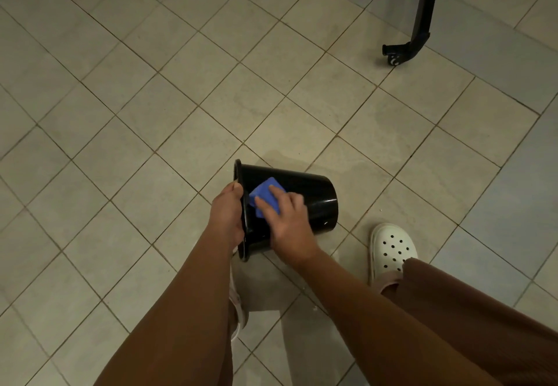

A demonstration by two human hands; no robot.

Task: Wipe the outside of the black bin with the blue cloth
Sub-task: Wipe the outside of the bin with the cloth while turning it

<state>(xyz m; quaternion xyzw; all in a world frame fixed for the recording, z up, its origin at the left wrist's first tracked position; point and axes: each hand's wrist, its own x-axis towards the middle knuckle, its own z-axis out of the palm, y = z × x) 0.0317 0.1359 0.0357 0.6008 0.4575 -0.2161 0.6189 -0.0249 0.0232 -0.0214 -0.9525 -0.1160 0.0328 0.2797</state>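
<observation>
Your left hand (226,213) grips the rim of the black bin (314,201), which is tipped on its side by the tiled floor (151,98). Your right hand (287,219) presses the blue cloth (265,192) with flat fingers against its outer wall.

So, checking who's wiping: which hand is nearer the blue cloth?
Right. The right hand rests on the cloth, pressing it to the side of the bin; the left hand grips its rim, beside the cloth.

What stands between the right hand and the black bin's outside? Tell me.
Only the blue cloth, which the right hand presses flat on the black bin's side wall. Nothing else visible intervenes. The left hand grips the bin beside that patch.
</observation>
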